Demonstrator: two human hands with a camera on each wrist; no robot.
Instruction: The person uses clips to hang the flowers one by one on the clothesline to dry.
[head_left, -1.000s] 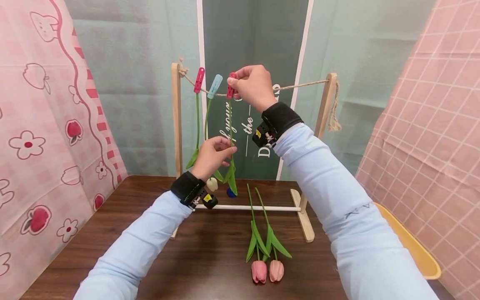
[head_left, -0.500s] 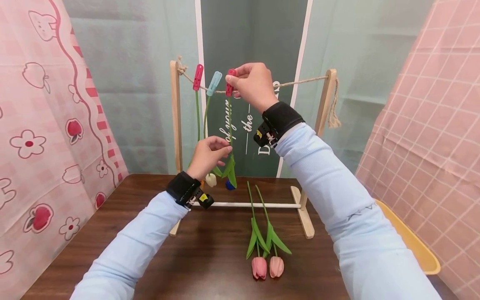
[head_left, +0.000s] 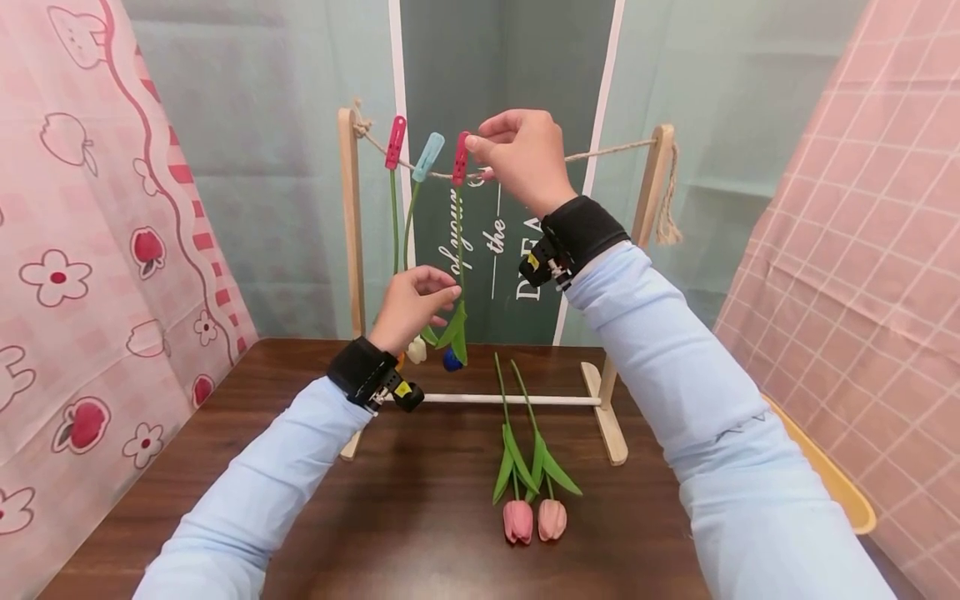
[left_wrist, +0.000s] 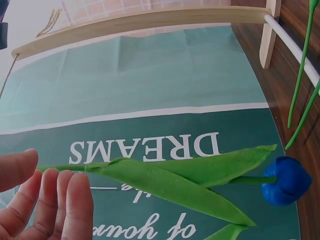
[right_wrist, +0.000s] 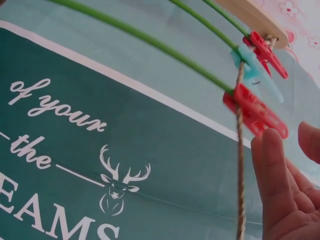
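Note:
A blue tulip point(left_wrist: 286, 181) hangs head-down from the rope point(right_wrist: 240, 175), its stem end under a red clothespin point(head_left: 461, 158). My left hand point(head_left: 416, 307) pinches this tulip's green stem between thumb and fingertips, just above the leaves. Beside the clothespin's upper end is my right hand point(head_left: 528, 158); in the right wrist view its thumb and fingers stand apart, with nothing between them. Further left on the rope, a light blue clothespin point(head_left: 428, 157) and another red clothespin point(head_left: 395, 142) hold two more stems. A white tulip point(head_left: 417, 349) shows below my left hand, which partly hides these flowers.
Wooden posts point(head_left: 651, 196) carry the rope at both sides, joined low down by a white rod point(head_left: 480, 399). Two pink tulips point(head_left: 517, 522) lie on the dark wooden table point(head_left: 420, 517), their stems across the rod. A yellow tray point(head_left: 832, 479) is partly behind my right sleeve.
My right thumb and fingers have let go of the red clothespin and shifted slightly right. The clothespin stays on the rope with the blue tulip. My left hand has moved slightly left.

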